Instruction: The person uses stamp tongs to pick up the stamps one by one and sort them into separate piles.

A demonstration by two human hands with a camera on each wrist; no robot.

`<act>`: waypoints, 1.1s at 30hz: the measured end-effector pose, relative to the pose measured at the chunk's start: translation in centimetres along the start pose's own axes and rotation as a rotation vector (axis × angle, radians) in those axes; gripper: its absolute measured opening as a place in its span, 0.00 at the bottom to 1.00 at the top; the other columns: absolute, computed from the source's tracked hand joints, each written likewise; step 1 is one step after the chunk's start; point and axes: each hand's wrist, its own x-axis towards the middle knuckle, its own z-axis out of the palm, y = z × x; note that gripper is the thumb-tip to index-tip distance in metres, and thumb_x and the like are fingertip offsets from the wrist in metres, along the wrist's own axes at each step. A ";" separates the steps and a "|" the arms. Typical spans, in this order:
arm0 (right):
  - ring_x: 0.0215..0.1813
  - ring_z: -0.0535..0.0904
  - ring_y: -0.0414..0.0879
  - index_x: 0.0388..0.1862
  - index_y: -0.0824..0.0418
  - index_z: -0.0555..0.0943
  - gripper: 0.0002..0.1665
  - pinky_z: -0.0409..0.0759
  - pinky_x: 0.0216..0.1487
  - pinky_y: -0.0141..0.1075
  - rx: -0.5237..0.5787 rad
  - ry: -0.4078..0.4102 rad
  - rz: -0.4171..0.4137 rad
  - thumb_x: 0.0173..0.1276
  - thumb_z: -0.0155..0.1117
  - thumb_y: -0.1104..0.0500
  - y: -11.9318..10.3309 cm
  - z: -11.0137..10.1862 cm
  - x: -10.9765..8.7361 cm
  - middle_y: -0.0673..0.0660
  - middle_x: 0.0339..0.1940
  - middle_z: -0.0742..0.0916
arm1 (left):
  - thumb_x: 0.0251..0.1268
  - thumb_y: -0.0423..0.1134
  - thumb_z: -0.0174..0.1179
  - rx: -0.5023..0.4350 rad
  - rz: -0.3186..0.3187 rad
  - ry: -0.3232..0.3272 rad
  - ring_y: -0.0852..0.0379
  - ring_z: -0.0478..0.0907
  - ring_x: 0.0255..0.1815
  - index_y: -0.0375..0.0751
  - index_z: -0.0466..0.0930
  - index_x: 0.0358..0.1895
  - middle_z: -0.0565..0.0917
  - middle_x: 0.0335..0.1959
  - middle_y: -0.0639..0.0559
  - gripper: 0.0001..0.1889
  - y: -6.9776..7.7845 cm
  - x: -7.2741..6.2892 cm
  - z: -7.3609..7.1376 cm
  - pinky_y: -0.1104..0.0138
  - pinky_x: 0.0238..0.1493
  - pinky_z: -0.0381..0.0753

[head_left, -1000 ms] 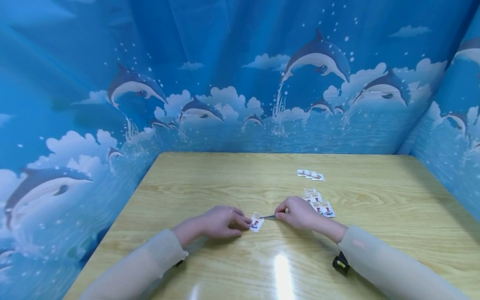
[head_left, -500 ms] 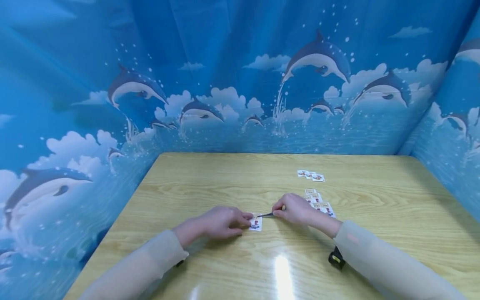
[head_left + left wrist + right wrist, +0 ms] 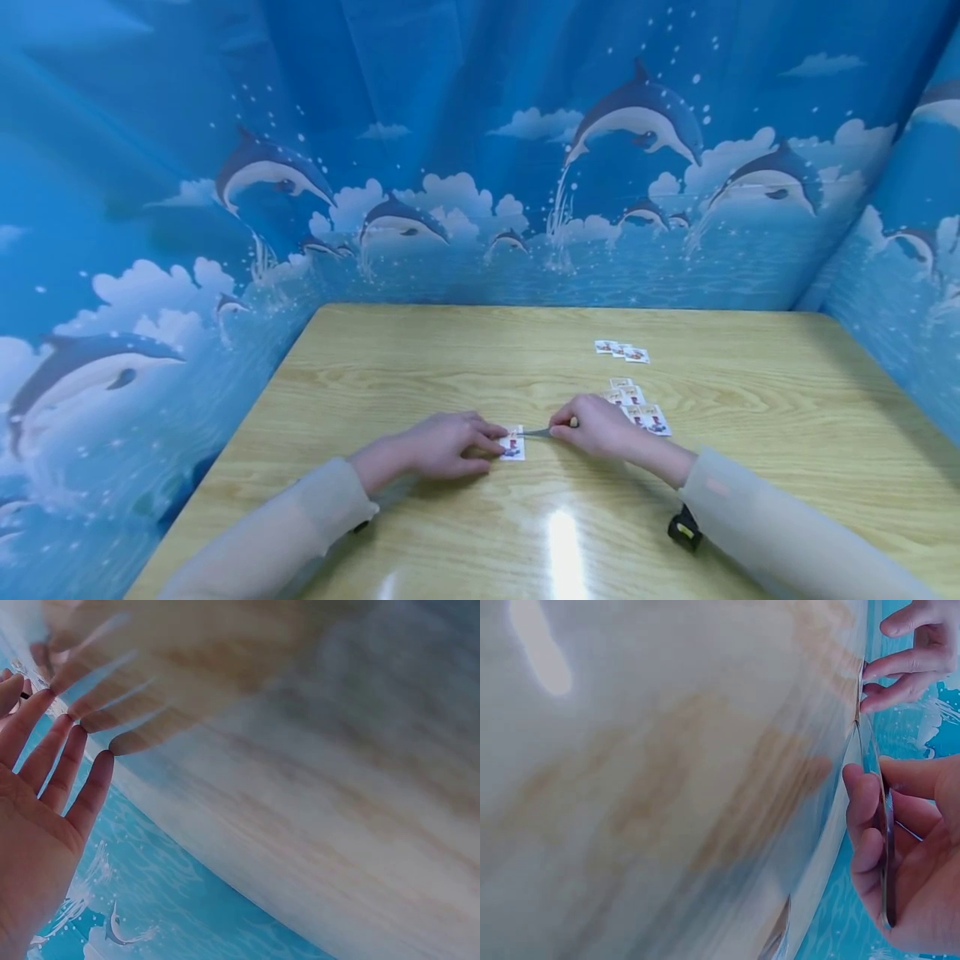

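In the head view a small white card (image 3: 513, 451) with a red and blue picture lies on the table in front of me. The extended fingers of my left hand (image 3: 448, 446) touch its left side; the left wrist view shows those fingers (image 3: 91, 791) fairly straight and spread, their tips on the tabletop. From the other side, my right hand (image 3: 600, 427) pinches slim metal tweezers (image 3: 889, 855) between thumb and fingers. The tweezers' points reach the card's upper right part.
Just beyond my right hand several similar picture cards (image 3: 651, 419) lie in an overlapping cluster. Farther back sits a short row of cards (image 3: 637, 356). The wooden table (image 3: 420, 358) ends at a blue dolphin-print curtain (image 3: 465, 167). A black device (image 3: 684, 528) hangs below my right sleeve.
The card has turned from tilted to nearly straight. My right hand moved left with the tweezers over the card, then back right. My left hand stays nearly in place.
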 end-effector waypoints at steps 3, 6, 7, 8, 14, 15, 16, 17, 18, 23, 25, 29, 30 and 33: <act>0.47 0.83 0.52 0.38 0.56 0.89 0.06 0.79 0.50 0.49 0.002 0.009 -0.009 0.65 0.67 0.60 -0.2 0.0 -0.2 0.53 0.40 0.89 | 0.70 0.48 0.57 0.010 0.010 0.007 0.59 0.68 0.64 0.55 0.78 0.62 0.70 0.68 0.59 0.19 -0.1 0.1 -0.1 0.62 0.62 0.70; 0.47 0.83 0.53 0.39 0.57 0.89 0.06 0.79 0.50 0.50 -0.011 0.021 -0.025 0.64 0.68 0.61 -0.3 0.1 -0.2 0.53 0.40 0.89 | 0.70 0.48 0.57 0.023 0.024 0.015 0.59 0.69 0.64 0.54 0.78 0.62 0.70 0.68 0.59 0.19 -0.1 0.1 -0.1 0.63 0.62 0.70; 0.47 0.83 0.53 0.39 0.57 0.89 0.06 0.79 0.50 0.50 -0.014 0.025 -0.026 0.63 0.68 0.61 -0.4 0.1 -0.1 0.53 0.39 0.89 | 0.70 0.48 0.57 0.026 0.028 0.016 0.58 0.69 0.64 0.54 0.78 0.62 0.70 0.68 0.58 0.19 -0.1 0.1 -0.1 0.62 0.62 0.70; 0.47 0.83 0.53 0.39 0.57 0.89 0.06 0.79 0.50 0.49 -0.019 0.030 -0.026 0.63 0.68 0.61 -0.4 0.1 -0.1 0.53 0.39 0.89 | 0.70 0.48 0.57 0.027 0.028 0.016 0.58 0.69 0.64 0.54 0.78 0.62 0.70 0.68 0.58 0.19 -0.1 0.1 -0.1 0.62 0.63 0.69; 0.47 0.83 0.53 0.39 0.56 0.89 0.06 0.79 0.49 0.49 -0.045 0.042 -0.035 0.63 0.69 0.61 -0.3 0.2 0.0 0.53 0.40 0.89 | 0.69 0.48 0.58 0.029 0.027 0.015 0.56 0.69 0.65 0.54 0.79 0.61 0.72 0.67 0.57 0.19 -0.2 0.1 -0.2 0.60 0.64 0.68; 0.47 0.83 0.53 0.39 0.56 0.89 0.06 0.79 0.50 0.49 -0.046 0.043 -0.034 0.63 0.69 0.61 -0.3 0.2 0.0 0.53 0.40 0.89 | 0.69 0.48 0.58 0.022 0.027 0.018 0.56 0.69 0.65 0.53 0.79 0.61 0.72 0.67 0.56 0.19 -0.2 0.1 -0.2 0.60 0.64 0.69; 0.47 0.83 0.53 0.39 0.56 0.89 0.07 0.79 0.50 0.49 -0.044 0.043 -0.033 0.63 0.69 0.61 -0.2 0.2 0.0 0.53 0.40 0.89 | 0.69 0.47 0.58 0.008 0.028 0.023 0.56 0.70 0.65 0.53 0.79 0.60 0.72 0.67 0.56 0.18 -0.2 0.1 -0.2 0.60 0.64 0.69; 0.48 0.83 0.53 0.39 0.56 0.89 0.07 0.79 0.50 0.49 -0.041 0.043 -0.029 0.63 0.69 0.61 -0.2 0.2 0.0 0.53 0.40 0.89 | 0.69 0.47 0.58 -0.014 0.025 0.027 0.56 0.70 0.65 0.53 0.80 0.60 0.72 0.67 0.57 0.18 -0.2 0.1 -0.2 0.60 0.64 0.68; 0.48 0.83 0.54 0.39 0.56 0.89 0.07 0.79 0.50 0.50 -0.037 0.044 -0.024 0.63 0.69 0.61 -0.2 0.1 0.0 0.53 0.40 0.89 | 0.70 0.46 0.58 -0.038 0.023 0.031 0.56 0.70 0.65 0.52 0.80 0.60 0.72 0.67 0.57 0.17 -0.3 0.1 -0.2 0.60 0.64 0.68; 0.48 0.83 0.53 0.40 0.57 0.89 0.07 0.79 0.50 0.49 -0.001 0.048 0.010 0.64 0.68 0.61 0.0 -0.7 -0.4 0.54 0.42 0.89 | 0.70 0.45 0.57 -0.181 0.010 0.062 0.56 0.69 0.66 0.51 0.79 0.60 0.72 0.66 0.60 0.17 -0.7 0.2 -0.5 0.59 0.65 0.67; 0.45 0.84 0.50 0.40 0.58 0.89 0.07 0.81 0.44 0.45 0.024 0.050 0.017 0.64 0.68 0.61 0.2 -1.2 -0.7 0.54 0.41 0.89 | 0.71 0.45 0.57 -0.211 0.000 0.079 0.55 0.70 0.65 0.50 0.79 0.60 0.72 0.66 0.60 0.17 -0.9 0.2 -0.7 0.58 0.66 0.67; 0.32 0.83 0.42 0.41 0.62 0.88 0.08 0.77 0.29 0.37 0.076 0.057 0.007 0.66 0.66 0.62 0.9 -2.7 -1.5 0.55 0.37 0.89 | 0.71 0.45 0.57 -0.227 -0.024 0.130 0.54 0.71 0.64 0.50 0.80 0.60 0.74 0.65 0.60 0.17 -1.4 0.0 -1.3 0.56 0.65 0.68; 0.29 0.81 0.41 0.42 0.63 0.88 0.08 0.75 0.26 0.36 0.086 0.058 0.008 0.67 0.65 0.63 1.1 -3.2 -1.7 0.55 0.36 0.89 | 0.71 0.45 0.57 -0.233 -0.030 0.143 0.54 0.71 0.64 0.50 0.80 0.60 0.74 0.65 0.60 0.17 -1.5 -0.1 -1.4 0.56 0.65 0.68; 0.24 0.78 0.40 0.43 0.67 0.87 0.10 0.73 0.23 0.34 0.094 0.068 0.003 0.68 0.63 0.64 2.1 -4.6 -2.4 0.56 0.35 0.89 | 0.71 0.44 0.57 -0.259 -0.049 0.182 0.54 0.71 0.64 0.49 0.80 0.60 0.74 0.65 0.58 0.17 -1.8 -0.6 -1.8 0.55 0.63 0.71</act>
